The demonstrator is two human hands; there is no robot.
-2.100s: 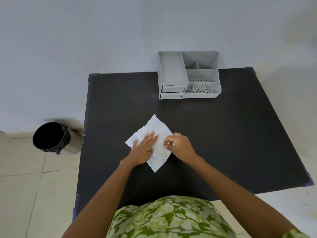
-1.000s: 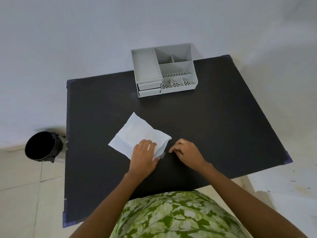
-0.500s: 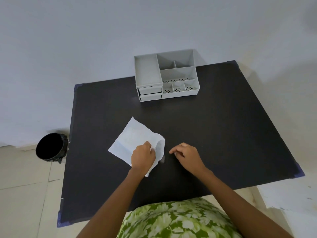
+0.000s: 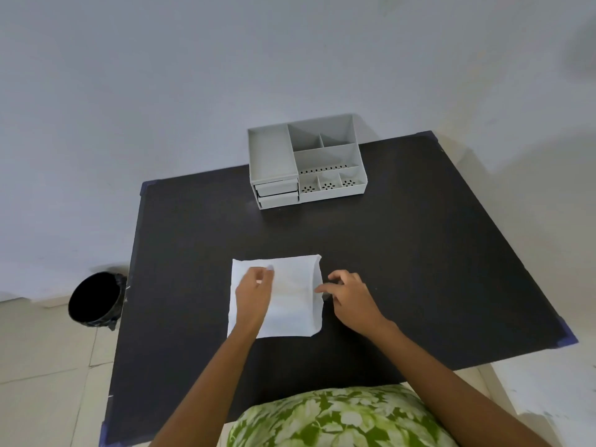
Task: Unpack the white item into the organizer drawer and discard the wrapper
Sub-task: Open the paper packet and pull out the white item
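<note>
White wrapper (image 4: 292, 298), 1, flat under the curled left hand (image 4: 253, 293); right hand (image 4: 350, 296) loosely pinching at its right edge; 1 organizer (image 4: 306, 164) beyond both.

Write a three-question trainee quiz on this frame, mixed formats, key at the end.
1. True or false: both drawers of the grey organizer are shut.
2. The left hand rests on: A) the bin, B) the white wrapper, C) the organizer.
3. Fill in: the black bin stands on the floor off the table's ____ edge.

Key: 1 true; 2 B; 3 left. The right hand sits at the wrapper's right edge; its grip on anything cannot be judged.
</note>
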